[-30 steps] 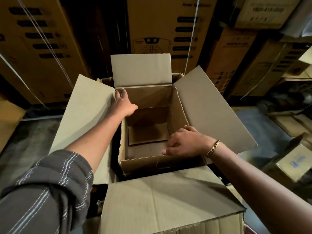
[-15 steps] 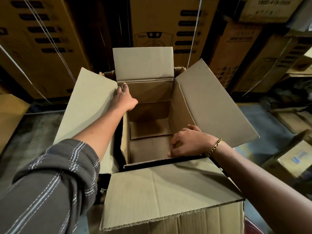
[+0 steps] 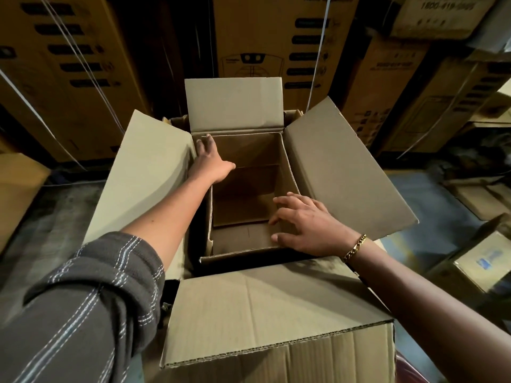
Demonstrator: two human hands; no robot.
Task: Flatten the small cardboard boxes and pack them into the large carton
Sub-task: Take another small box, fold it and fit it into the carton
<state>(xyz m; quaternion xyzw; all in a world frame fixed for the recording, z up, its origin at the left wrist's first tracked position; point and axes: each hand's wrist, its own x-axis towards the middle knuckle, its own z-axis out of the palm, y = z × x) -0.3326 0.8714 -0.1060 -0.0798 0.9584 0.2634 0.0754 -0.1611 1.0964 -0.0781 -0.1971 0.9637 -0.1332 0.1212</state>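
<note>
Early stage: small box standing unflattened inside large carton; left hand spread against its far-left corner, right hand open over its near-right rim.

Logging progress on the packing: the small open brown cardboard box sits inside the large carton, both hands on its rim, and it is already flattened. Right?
Not flattened. The head view shows the small open brown cardboard box standing square inside the large carton, left hand and right hand on its rim.
</note>
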